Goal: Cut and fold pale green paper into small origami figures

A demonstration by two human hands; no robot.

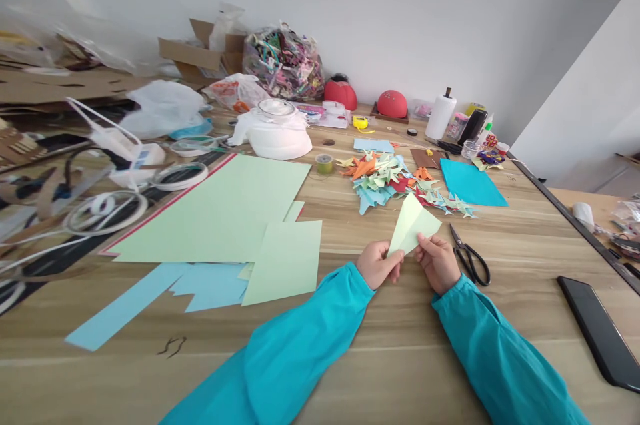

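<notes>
Wood-grain table (385, 365) below, pale wall (390, 25) behind. Pinches folded pale-green paper (410, 225) over the table between thumbs and fingers: by its bottom end with the left hand (374, 265), by its lower right edge with the right hand (440, 261). Probably light, crisp along its creases, easy to crumple; best taken gently by the edges. Holds both hands angled inward, teal sleeves (295, 331) behind. Beyond the paper, a heap of folded shapes (381, 177); close by the right hand, black-handled scissors (461, 246).
</notes>
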